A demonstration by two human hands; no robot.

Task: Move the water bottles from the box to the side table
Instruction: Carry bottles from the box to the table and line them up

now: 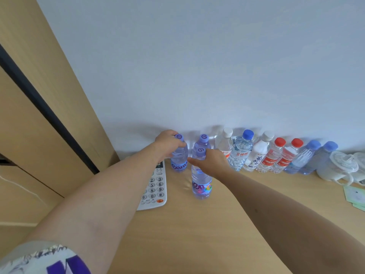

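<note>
On the light wooden tabletop (197, 234), against the pale wall, both bare arms stretch forward from the bottom of the view, nearly straight at the elbow. The left hand (167, 143) reaches farthest, its back turned up and its fingers curled round the shoulder of a clear plastic bottle with a purple cap and purple lettering (179, 157), which stands upright just beside the wall. The left forearm passes over a white desk telephone with a number keypad (155, 188) and hides its upper part. A patterned grey and purple sleeve (45, 260) shows at the lower left corner.

The right hand (211, 162) comes in from the lower right, wrist low, and its fingers wrap the neck and shoulder of a second purple-capped clear bottle with a colourful label (201, 182); this one stands upright nearer the person, apart from the wall. Just behind it, a third purple-capped bottle (203, 142) stands by the wall.

To the right, a row of upright water bottles (276, 155) runs along the wall, close together: white caps, a blue cap, two red caps with red labels, then two pale blue ones. Past the row's end sit white ceramic teacups with lids (343, 167), and pale green paper cards (355, 196) lie at the right edge. Tan wooden panels with a dark strip (39, 99) rise at the left.
</note>
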